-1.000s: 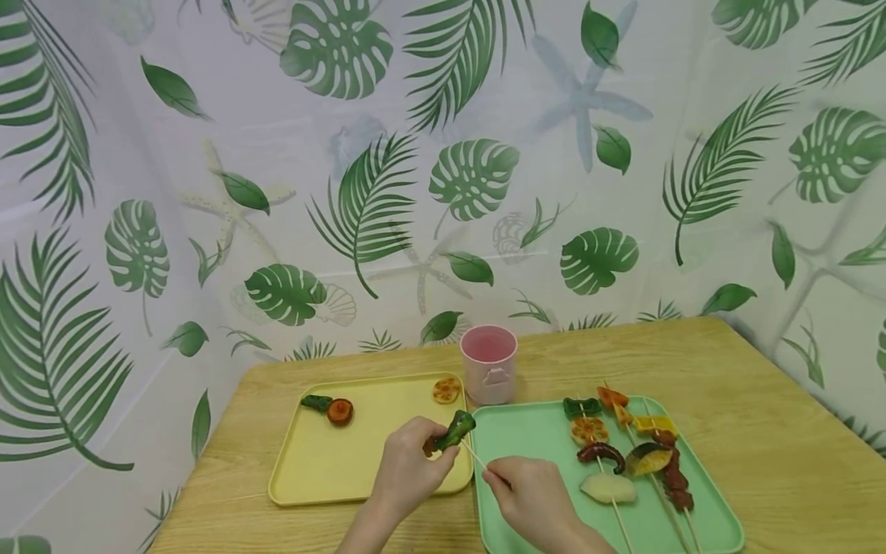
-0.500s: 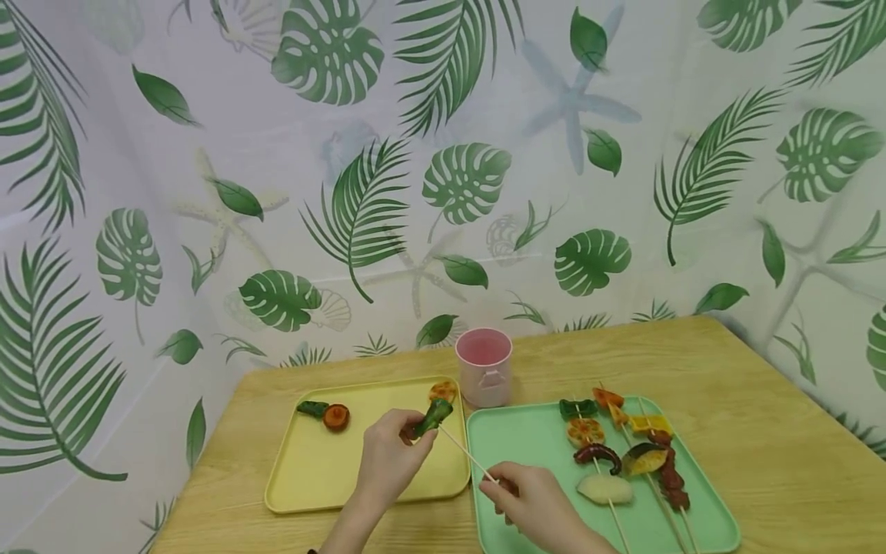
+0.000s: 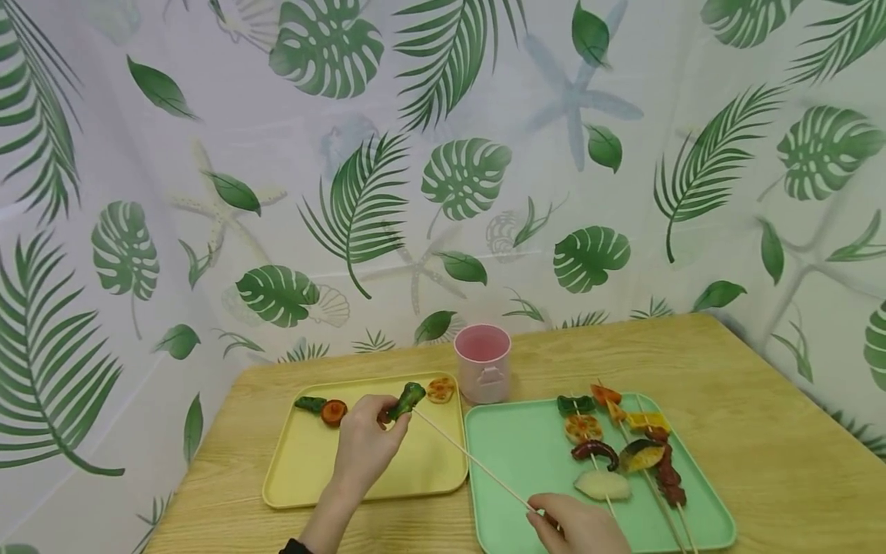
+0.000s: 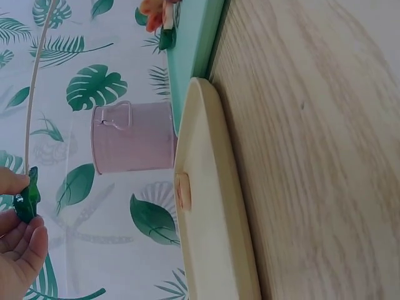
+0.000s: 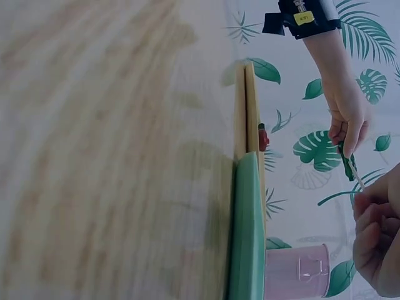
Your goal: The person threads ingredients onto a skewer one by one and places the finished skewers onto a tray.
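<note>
My left hand (image 3: 365, 442) pinches a glossy green pepper piece (image 3: 408, 398) between thumb and fingers, above the yellow tray (image 3: 367, 454). A thin wooden skewer (image 3: 477, 465) slants from the pepper down to my right hand (image 3: 580, 525), which grips its other end over the green tray (image 3: 508, 442). The skewer's tip meets the pepper; how deep it sits is hidden. In the left wrist view the pepper (image 4: 26, 199) stays between thumb and fingers. Another green piece (image 3: 310, 404), a round reddish-brown piece (image 3: 334, 413) and a lotus root slice (image 3: 441, 389) lie on the yellow tray.
Several loaded skewers lie on the green tray's right side, one with a pale oval piece (image 3: 603, 485), another with dark red chunks (image 3: 667, 477). A pink bucket (image 3: 482, 369) stands behind both trays on the wooden table (image 3: 775, 462). A leaf-patterned cloth (image 3: 526, 192) hangs behind.
My left hand has moved left and up with the pepper. My right hand has slid right and down, now holding the skewer farther from the pepper, so more of the stick shows.
</note>
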Demonstrator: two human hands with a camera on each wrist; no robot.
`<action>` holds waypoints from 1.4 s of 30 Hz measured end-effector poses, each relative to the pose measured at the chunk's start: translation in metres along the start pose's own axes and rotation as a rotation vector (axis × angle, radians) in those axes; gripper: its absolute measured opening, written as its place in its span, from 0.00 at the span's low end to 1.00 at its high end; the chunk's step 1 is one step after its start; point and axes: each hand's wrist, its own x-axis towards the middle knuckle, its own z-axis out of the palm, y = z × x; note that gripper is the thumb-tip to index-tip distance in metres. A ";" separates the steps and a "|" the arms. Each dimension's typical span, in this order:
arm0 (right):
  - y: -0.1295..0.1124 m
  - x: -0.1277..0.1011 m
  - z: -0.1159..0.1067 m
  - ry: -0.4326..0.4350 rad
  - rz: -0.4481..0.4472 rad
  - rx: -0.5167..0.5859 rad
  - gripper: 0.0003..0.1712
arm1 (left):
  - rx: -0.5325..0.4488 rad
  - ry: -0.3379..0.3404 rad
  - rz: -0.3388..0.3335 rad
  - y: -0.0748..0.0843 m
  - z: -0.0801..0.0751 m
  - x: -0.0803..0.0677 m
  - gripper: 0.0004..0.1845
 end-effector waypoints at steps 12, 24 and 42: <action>0.015 -0.006 0.015 0.591 -0.450 -0.051 0.26 | -0.136 0.007 -0.031 0.000 0.004 -0.001 0.09; 0.017 -0.001 -0.007 -0.165 0.209 0.856 0.21 | -0.182 0.159 0.083 0.005 0.000 0.006 0.12; 0.013 -0.004 0.008 0.366 -0.216 0.235 0.07 | -0.213 0.078 0.010 0.007 -0.006 0.005 0.09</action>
